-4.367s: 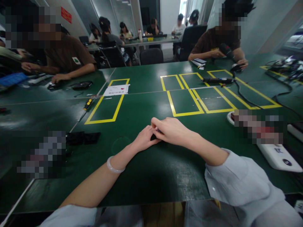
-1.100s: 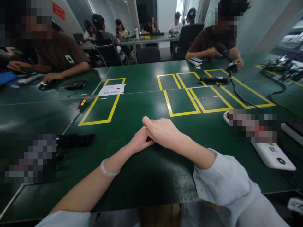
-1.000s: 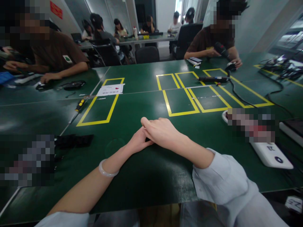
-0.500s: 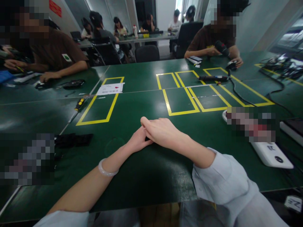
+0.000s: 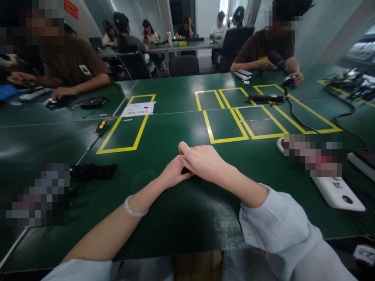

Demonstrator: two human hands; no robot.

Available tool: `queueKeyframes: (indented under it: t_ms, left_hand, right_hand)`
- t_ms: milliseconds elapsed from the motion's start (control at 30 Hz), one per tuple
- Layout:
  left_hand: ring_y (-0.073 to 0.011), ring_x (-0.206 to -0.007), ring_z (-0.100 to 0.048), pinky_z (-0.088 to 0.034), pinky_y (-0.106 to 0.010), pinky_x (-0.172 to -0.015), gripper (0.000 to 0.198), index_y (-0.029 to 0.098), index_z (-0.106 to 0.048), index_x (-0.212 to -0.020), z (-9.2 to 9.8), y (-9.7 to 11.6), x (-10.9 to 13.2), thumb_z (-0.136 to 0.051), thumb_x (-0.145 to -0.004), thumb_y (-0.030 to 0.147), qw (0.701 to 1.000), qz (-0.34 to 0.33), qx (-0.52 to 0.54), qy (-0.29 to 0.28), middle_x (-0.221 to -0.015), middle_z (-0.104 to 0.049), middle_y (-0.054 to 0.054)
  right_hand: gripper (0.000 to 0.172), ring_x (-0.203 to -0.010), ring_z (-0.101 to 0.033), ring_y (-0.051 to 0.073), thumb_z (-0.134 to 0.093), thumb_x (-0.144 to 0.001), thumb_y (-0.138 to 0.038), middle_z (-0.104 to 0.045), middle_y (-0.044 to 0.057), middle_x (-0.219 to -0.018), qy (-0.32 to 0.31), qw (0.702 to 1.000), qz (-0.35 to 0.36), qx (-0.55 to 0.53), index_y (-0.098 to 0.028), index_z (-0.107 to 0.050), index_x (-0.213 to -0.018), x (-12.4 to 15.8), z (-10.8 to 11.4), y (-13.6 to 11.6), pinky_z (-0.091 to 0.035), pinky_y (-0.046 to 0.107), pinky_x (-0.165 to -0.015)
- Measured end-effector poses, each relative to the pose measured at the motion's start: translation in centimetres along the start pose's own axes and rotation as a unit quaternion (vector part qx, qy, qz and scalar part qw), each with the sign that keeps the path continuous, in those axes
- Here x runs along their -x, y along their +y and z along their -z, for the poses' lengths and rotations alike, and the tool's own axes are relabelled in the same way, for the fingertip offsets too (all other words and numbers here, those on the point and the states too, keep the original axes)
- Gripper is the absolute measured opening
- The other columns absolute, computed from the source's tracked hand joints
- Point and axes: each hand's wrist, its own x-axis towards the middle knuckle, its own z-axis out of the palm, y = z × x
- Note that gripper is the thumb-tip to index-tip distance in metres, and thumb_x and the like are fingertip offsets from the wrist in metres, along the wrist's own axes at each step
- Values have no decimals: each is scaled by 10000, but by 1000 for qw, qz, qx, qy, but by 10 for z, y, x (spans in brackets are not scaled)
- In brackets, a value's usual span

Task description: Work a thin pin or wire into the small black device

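My left hand (image 5: pixel 173 171) and my right hand (image 5: pixel 206 163) are clasped together above the near part of the green table (image 5: pixel 175 226). The right one lies over the left, its fingers folded around it. Most of my left fingers are hidden beneath; the left thumb shows under the right palm. I see no tool or part in either hand. A pale bangle (image 5: pixel 134 207) circles my left wrist, and a light sleeve (image 5: pixel 272 214) covers my right forearm.
Yellow tape outlines (image 5: pixel 230 138) mark the table. A yellow-black screwdriver (image 5: pixel 101 128) and a paper label (image 5: pixel 138 109) lie left. At right are a white device (image 5: pixel 336 191), a black corded tool (image 5: pixel 266 97) and tangled cables (image 5: pixel 351 84). Two co-workers sit across, one holding a power tool (image 5: pixel 277 60).
The whole view has shifted slightly. My clasped hands sit a little further right in the picture, still folded together the same way.
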Motion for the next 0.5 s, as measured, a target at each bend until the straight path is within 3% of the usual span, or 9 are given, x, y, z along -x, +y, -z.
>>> queueKeyframes:
  t_ms: [100, 367, 500]
  left_hand:
    - [-327, -1076, -582, -491, -480, -927, 378, 172, -591, -1066, 0, -1, 0, -595, -845, 478, 1000, -1, -3, 2, -1115, -638, -124]
    - [-323, -1155, -540, -453, -491, -980, 440, 172, -545, -1178, -2, -2, -1, -605, -852, 462, 1000, -9, -1, 14, -1224, -594, -131]
    - [-323, -1110, -564, -470, -485, -952, 379, 166, -581, -1098, -2, -3, 0, -598, -857, 458, 1000, -4, -6, -4, -1162, -620, -129]
  right_hand:
    - [259, -713, -682, 222, -358, -985, -373, -707, 47, -792, -6, 1000, -12, 20, -172, -486, -1087, -1, 1, -2, -293, 283, -522]
    - [163, -745, -673, 183, -370, -971, -247, -712, 45, -905, -4, 1000, 7, -13, -177, -455, -1091, -1, -4, 2, -284, 271, -515]
    - [186, -742, -677, 195, -355, -981, -296, -710, 56, -847, -4, 1000, 1, 16, -178, -470, -1067, -2, -5, 1, -294, 275, -530]
